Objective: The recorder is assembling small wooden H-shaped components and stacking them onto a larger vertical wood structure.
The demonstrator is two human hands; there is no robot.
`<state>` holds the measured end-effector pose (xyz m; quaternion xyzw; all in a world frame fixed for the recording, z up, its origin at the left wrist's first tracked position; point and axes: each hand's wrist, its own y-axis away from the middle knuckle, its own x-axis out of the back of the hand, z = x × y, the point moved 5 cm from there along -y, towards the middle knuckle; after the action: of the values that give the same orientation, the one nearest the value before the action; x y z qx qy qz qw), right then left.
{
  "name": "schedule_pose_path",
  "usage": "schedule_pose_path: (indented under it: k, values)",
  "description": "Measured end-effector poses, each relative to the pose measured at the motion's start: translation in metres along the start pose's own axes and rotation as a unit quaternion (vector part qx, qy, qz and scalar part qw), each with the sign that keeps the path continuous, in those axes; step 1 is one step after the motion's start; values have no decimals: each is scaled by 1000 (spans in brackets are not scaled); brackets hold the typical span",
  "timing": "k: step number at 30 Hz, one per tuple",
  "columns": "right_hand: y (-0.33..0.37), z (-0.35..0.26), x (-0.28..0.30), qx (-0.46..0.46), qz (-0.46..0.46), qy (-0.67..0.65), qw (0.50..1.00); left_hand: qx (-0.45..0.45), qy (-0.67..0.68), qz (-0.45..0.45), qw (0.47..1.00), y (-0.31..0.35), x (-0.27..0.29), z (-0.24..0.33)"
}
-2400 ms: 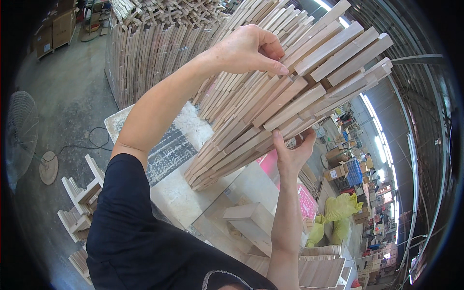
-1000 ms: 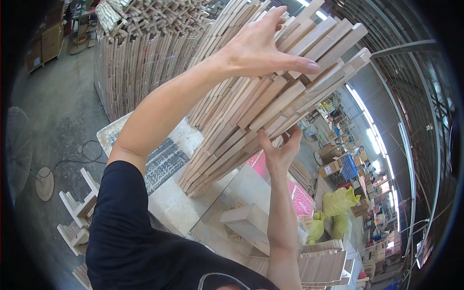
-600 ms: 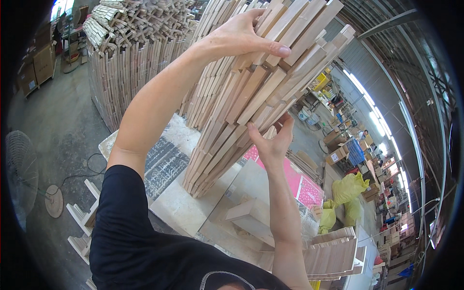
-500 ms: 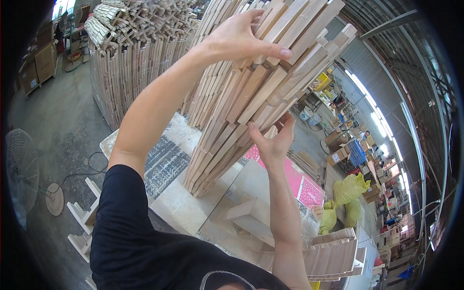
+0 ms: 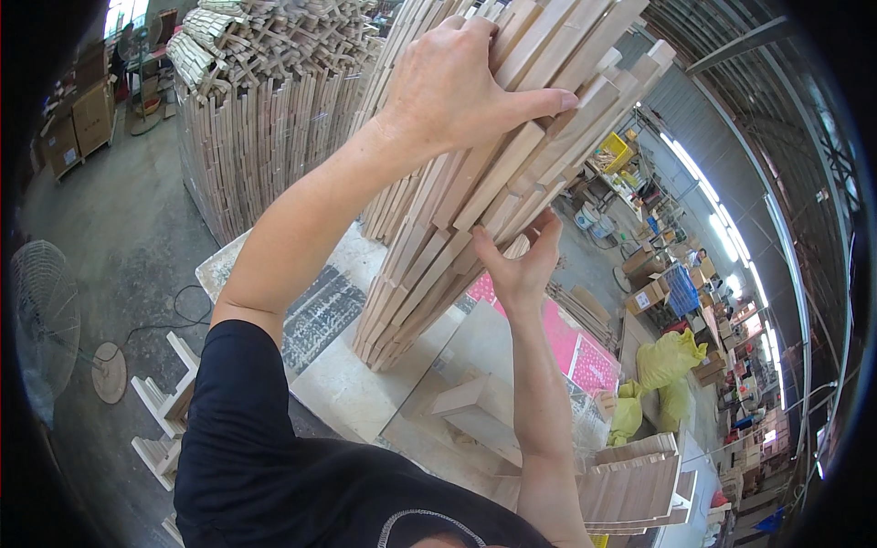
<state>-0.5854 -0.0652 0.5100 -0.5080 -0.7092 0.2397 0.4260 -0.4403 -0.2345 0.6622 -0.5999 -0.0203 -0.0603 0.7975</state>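
Note:
A tall stack of pale wooden strips point(image 5: 416, 251) stands before me, its pieces laid in leaning, overlapping columns. High on the stack, my left hand point(image 5: 452, 87) is closed over the upper strips, with the thumb stretched across their faces and the fingertips hidden behind the wood. Lower down on the right side, my right hand point(image 5: 523, 265) grips the stack's edge. Its thumb presses on the near face while the other fingers curl behind, partly out of sight.
Behind on the left rises a larger wooden pile point(image 5: 265, 146). A standing fan point(image 5: 46, 320) and white-edged wooden frames point(image 5: 164, 402) are at left. Below the stack lies a pale board point(image 5: 352, 388); pink sheeting point(image 5: 548, 333), yellow-green sacks point(image 5: 667, 361) and stacked boards point(image 5: 635, 484) are at right.
My left hand has shifted slightly right and lower over the upper strips, its back turned more into view. The right hand keeps its place on the stack.

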Motion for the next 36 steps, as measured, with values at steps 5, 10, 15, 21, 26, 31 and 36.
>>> schedule_pose_path:
  k: [5, 10, 15, 21, 26, 31, 36]
  values:
    - [0, 0, -1, -8, -7, -11, 1000, -1, -24, -87, 996, -10, 5, 10]
    - [-1, -2, 0, -15, 0, 2, 1000, 52, 21, -129, 990, -10, 12, 10]
    - [1, -6, 2, 2, 10, 49, 999, 68, 22, -156, 985, -8, 14, 8]
    - [0, -8, 3, -4, 29, 55, 998, 47, 53, -117, 991, -8, 14, 18]
    - [0, -6, 4, -18, 13, 32, 999, 59, 19, -140, 988, -10, 13, 30]
    - [0, -9, 4, 13, 22, 12, 1000, 50, 2, -209, 977, -22, 10, 42]
    - [2, -5, 8, -25, 15, 24, 999, 24, 20, -207, 978, -17, 1, 40]
